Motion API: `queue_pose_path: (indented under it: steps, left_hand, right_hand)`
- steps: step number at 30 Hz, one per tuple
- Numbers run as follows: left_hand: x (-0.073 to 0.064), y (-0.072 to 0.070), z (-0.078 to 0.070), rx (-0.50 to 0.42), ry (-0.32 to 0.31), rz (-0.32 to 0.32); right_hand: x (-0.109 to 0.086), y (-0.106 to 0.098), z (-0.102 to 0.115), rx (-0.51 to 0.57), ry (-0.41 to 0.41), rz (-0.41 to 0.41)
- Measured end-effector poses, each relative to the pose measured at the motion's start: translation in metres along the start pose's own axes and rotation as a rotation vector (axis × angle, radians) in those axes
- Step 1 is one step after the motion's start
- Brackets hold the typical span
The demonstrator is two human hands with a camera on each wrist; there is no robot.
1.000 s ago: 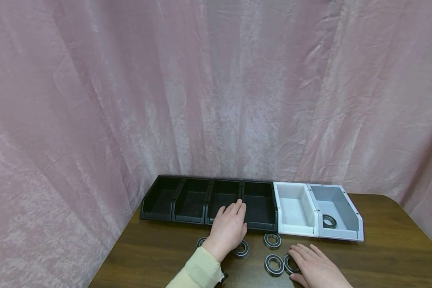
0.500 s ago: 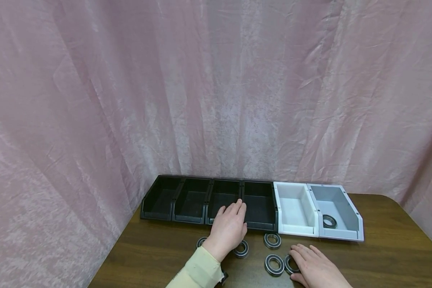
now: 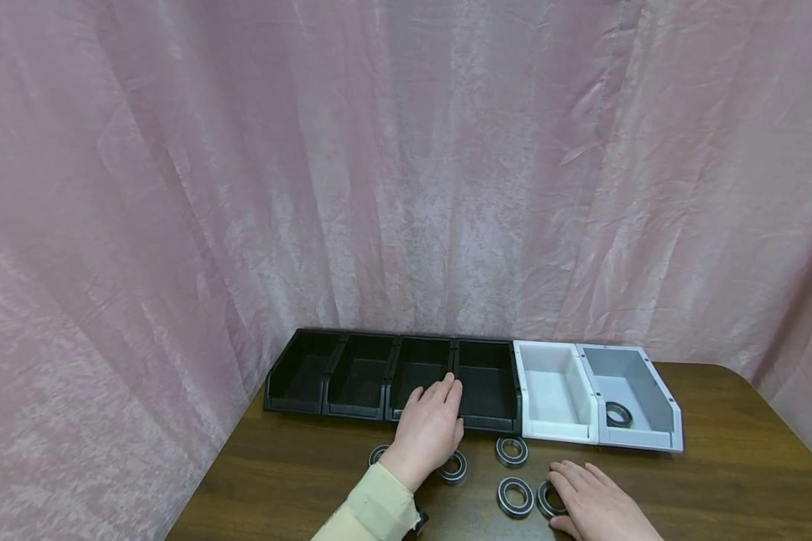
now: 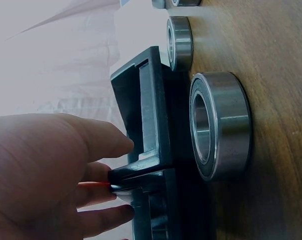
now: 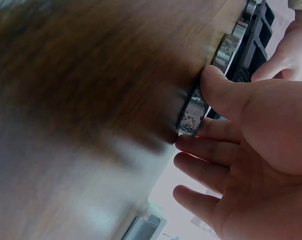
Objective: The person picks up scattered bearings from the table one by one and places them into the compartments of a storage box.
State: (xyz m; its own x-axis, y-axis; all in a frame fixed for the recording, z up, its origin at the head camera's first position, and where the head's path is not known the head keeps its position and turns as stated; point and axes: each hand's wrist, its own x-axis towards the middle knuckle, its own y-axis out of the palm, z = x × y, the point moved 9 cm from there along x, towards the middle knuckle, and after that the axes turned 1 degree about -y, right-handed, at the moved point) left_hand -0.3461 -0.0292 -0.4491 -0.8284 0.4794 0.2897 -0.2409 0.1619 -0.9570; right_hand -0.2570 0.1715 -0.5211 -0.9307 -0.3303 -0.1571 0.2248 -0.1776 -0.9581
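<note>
My right hand (image 3: 598,503) holds a steel ball bearing (image 3: 545,501) flat by the wood table, thumb on the near side and fingers on the far side. In the right wrist view, this bearing's outer ring shows dark mottled marks. Beside it on the left lies another bearing (image 3: 516,498), with a further bearing (image 3: 512,452) behind it, close to the bins. My left hand (image 3: 425,434) rests with extended fingers at the front rims of two black bins (image 3: 490,422). Under the left forearm's side, a bearing (image 3: 455,469) lies on the table, and one more (image 3: 377,454) is partly hidden by the wrist.
Several black bins (image 3: 356,412) stand in a row along the back, joined by a white bin (image 3: 560,431) and a grey bin (image 3: 639,438) at the right. One bearing (image 3: 619,415) lies inside the grey bin. A pink curtain (image 3: 406,165) hangs right behind the row.
My right hand has shifted slightly to the right with its bearing, opening a small gap to the bearing on its left. The left hand has stayed in place.
</note>
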Motion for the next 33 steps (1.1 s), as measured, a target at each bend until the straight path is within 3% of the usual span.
queue_pose_path:
  steps: [19, 33]
  left_hand:
    - [-0.001, 0.003, -0.001, -0.009, -0.005, 0.013]
    - [0.0, 0.0, 0.0, -0.006, -0.008, 0.008]
  right_hand:
    - [-0.009, 0.002, -0.004, 0.015, -0.007, -0.011]
    - [-0.02, -0.028, 0.003, -0.075, -0.045, -0.119]
